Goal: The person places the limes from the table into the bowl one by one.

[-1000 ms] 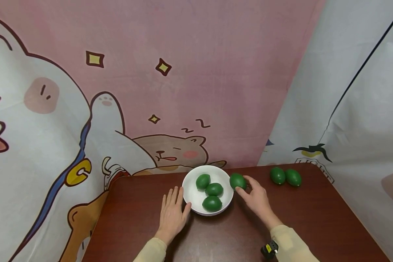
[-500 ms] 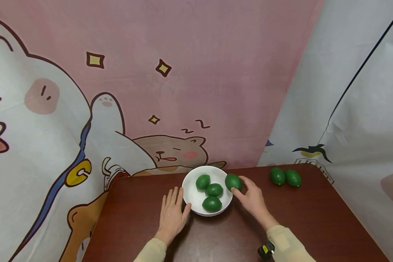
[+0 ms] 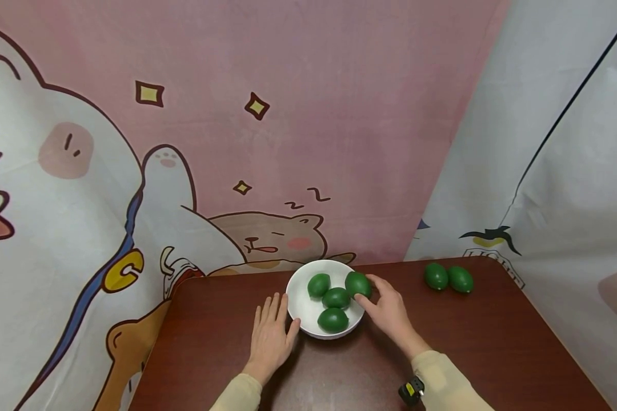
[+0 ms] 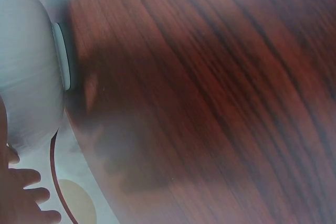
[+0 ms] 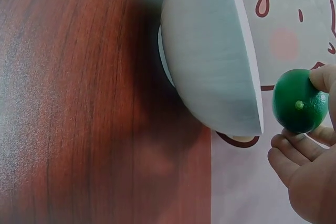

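A white bowl (image 3: 300, 311) stands near the table's back edge, with three green limes inside, one of them a lime (image 3: 332, 320) at the front. My left hand (image 3: 270, 339) lies against the bowl's left side, fingers straight and thumb spread toward the rim; in the left wrist view its fingers (image 4: 31, 195) show beside the bowl wall (image 4: 31, 66). Over the bowl's right rim, my right hand (image 3: 391, 314) pinches another lime (image 3: 357, 284) between thumb and fingers. From the right wrist, that lime (image 5: 299, 100) shows just above the rim, its stem end facing the camera.
Two more limes, a left one (image 3: 436, 276) and a right one (image 3: 460, 279), sit side by side at the back right of the brown wooden table (image 3: 493, 342). A cartoon-printed cloth (image 3: 365, 142) hangs right behind the table.
My right hand has carried its lime leftward, from beside the bowl's right rim to over its inside edge. The left hand and the other limes have stayed put.
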A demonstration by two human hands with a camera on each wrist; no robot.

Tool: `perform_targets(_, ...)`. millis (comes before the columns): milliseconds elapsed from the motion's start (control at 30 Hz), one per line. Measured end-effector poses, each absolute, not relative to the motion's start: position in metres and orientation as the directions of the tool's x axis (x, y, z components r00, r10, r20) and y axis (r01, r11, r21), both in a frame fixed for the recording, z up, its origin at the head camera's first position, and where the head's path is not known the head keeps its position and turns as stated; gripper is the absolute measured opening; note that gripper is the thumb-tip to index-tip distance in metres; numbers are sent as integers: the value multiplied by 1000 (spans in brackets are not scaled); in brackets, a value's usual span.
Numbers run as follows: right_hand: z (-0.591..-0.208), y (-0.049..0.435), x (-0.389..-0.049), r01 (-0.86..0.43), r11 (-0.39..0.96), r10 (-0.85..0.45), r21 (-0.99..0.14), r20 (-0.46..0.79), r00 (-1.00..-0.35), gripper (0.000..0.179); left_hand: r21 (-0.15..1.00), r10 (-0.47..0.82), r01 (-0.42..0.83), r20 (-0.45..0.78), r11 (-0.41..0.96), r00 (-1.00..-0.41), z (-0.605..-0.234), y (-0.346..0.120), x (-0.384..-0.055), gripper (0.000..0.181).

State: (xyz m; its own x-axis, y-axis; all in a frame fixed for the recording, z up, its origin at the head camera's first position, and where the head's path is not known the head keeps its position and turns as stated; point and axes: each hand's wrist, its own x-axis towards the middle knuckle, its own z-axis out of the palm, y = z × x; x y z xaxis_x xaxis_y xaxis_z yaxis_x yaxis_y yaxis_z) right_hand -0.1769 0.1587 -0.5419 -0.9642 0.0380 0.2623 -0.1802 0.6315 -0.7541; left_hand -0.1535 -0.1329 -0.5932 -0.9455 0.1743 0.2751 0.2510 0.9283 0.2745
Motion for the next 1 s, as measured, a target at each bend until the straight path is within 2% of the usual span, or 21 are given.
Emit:
perform_targets(533,-535,136,-176,-210,633,-11,-746,262,-965,55,259,184,271,317,927,-931,-596,-134,-155,68)
perform_targets(1000,-539,116,-176,-231,635,-70,-738,243,-968,53,270,176,253,280,929,-944,-597,-134,-154,69)
